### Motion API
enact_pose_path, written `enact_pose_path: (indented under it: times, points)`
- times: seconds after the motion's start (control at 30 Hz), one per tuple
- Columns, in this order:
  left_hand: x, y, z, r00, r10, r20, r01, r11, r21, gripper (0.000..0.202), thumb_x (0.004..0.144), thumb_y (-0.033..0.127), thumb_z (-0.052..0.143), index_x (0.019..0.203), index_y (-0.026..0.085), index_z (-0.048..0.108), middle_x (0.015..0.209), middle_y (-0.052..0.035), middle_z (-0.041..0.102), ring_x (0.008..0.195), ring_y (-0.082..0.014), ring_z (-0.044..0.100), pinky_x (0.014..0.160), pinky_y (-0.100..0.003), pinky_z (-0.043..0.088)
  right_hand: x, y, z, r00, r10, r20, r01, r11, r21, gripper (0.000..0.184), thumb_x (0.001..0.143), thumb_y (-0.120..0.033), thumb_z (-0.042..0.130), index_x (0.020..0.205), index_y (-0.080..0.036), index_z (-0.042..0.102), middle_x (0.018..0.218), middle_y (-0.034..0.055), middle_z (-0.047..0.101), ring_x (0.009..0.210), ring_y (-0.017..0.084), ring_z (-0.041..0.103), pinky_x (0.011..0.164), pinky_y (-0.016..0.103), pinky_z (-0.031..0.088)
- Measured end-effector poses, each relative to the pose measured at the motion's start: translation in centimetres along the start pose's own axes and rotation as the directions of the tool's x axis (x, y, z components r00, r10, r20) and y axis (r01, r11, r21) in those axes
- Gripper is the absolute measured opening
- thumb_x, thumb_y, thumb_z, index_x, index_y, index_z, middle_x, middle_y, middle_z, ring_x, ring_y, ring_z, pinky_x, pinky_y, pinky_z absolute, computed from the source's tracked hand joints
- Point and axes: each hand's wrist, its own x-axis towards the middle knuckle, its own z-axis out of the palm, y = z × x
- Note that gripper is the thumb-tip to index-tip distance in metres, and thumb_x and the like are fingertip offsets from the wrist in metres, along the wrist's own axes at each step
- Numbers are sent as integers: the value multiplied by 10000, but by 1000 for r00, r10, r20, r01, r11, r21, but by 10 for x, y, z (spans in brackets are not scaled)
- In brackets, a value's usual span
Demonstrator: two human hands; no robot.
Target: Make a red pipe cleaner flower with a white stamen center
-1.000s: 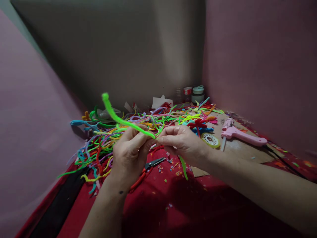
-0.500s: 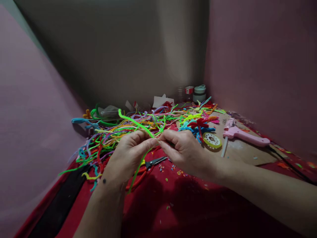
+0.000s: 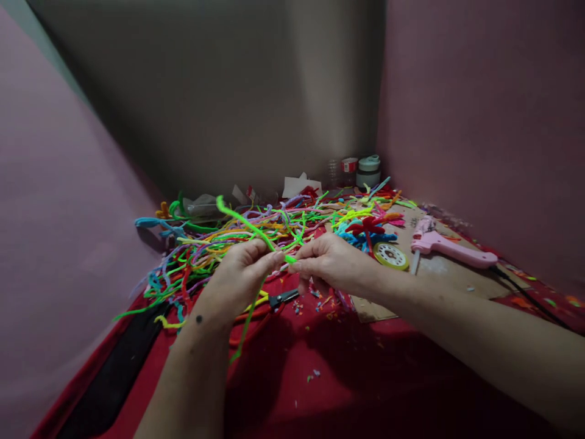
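Observation:
A bright green pipe cleaner (image 3: 247, 223) runs through my two hands in the middle of the view. My left hand (image 3: 242, 274) pinches it between thumb and fingers; one end sticks up to the far left, and another length hangs below toward the table. Close beside it, my right hand (image 3: 331, 262) grips a short green bit at the fingertips. Scissors (image 3: 283, 297) with red and yellow handles lie on the red cloth (image 3: 320, 390) beneath, partly hidden by my left hand and wrist.
A tangled heap of coloured pipe cleaners (image 3: 214, 241) spreads across the back. To the right, a pink glue gun (image 3: 457, 249) with a cord rests on a cardboard sheet (image 3: 461, 280), near a yellow-rimmed tape roll (image 3: 390, 256). A lidded jar (image 3: 368, 172) stands at the back.
My hands have moved slightly apart, so a short green piece now shows between the fingertips. My right hand has shifted a little, uncovering more of the cardboard below its forearm.

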Motion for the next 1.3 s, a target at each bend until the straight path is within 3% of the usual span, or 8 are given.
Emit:
enact_pose_path:
  times: [0.27, 0.4, 0.5, 0.6, 0.73, 0.9, 1.03, 1.3]
  points:
    - [5, -7, -5, 985, 20, 169, -53, 980, 192, 260, 720, 323, 570, 532, 167, 480, 513, 49, 366, 481, -82, 309, 419, -206, 256, 5, 9, -12, 941, 169, 294, -125, 978, -164, 250, 796, -293, 519, 585, -165, 548, 447, -21, 570, 272, 48, 359, 324, 196, 292]
    - [4, -6, -8, 980, -29, 198, 11, 996, 87, 253, 715, 333, 580, 552, 161, 491, 507, 55, 366, 468, -71, 301, 414, -197, 258, 5, 7, -9, 991, -127, 38, 132, 976, -176, 246, 847, -299, 487, 729, -144, 637, 581, 8, 606, 431, 78, 462, 435, 216, 369]
    - [3, -3, -7, 967, -7, 254, -10, 998, 66, 220, 711, 311, 586, 566, 153, 539, 509, 48, 411, 477, -74, 335, 429, -193, 293, 7, 11, -5, 787, -591, -176, 463, 756, -463, 213, 841, -144, 486, 971, -166, 653, 865, 54, 638, 769, 131, 564, 690, 272, 457]
    - [2, -2, -3, 939, 71, 337, -74, 997, -4, 137, 717, 269, 579, 670, 153, 634, 598, 16, 548, 570, -107, 453, 529, -211, 397, 11, 19, -3, 557, -830, 19, 570, 365, -736, 272, 856, -110, 468, 1063, -199, 620, 1119, 89, 580, 1033, 189, 493, 870, 369, 422]
    - [2, -2, -2, 923, 63, 379, -53, 998, -38, 127, 712, 229, 593, 617, 150, 620, 579, 22, 530, 555, -95, 426, 512, -197, 374, 12, 22, -7, 468, -859, 209, 541, 91, -836, 196, 906, -171, 426, 940, -157, 619, 1165, 90, 584, 1077, 212, 455, 905, 384, 395]
    - [1, -2, -7, 926, 3, 376, 5, 1000, -20, 190, 725, 320, 601, 662, 140, 613, 557, 43, 438, 508, -75, 335, 468, -198, 293, 10, 20, -9, 540, -812, 220, 477, 80, -875, 224, 902, -218, 446, 745, -148, 590, 727, 62, 607, 802, 194, 479, 749, 348, 377]
    - [1, -5, -10, 945, -1, 327, 18, 999, -48, 196, 731, 336, 606, 701, 142, 592, 619, 23, 492, 563, -96, 408, 527, -218, 341, 7, 21, -6, 577, -799, 169, 459, 146, -876, 226, 879, -176, 439, 709, -149, 585, 691, 58, 587, 708, 175, 448, 685, 325, 341]
    - [6, -10, -4, 981, -52, 189, 74, 991, -111, 154, 696, 287, 626, 657, 146, 579, 576, 31, 499, 538, -92, 420, 522, -221, 322, -2, 6, 2, 863, -501, -68, 294, 607, -738, 190, 715, -42, 482, 582, -129, 586, 547, 5, 492, 541, 99, 379, 536, 248, 291]
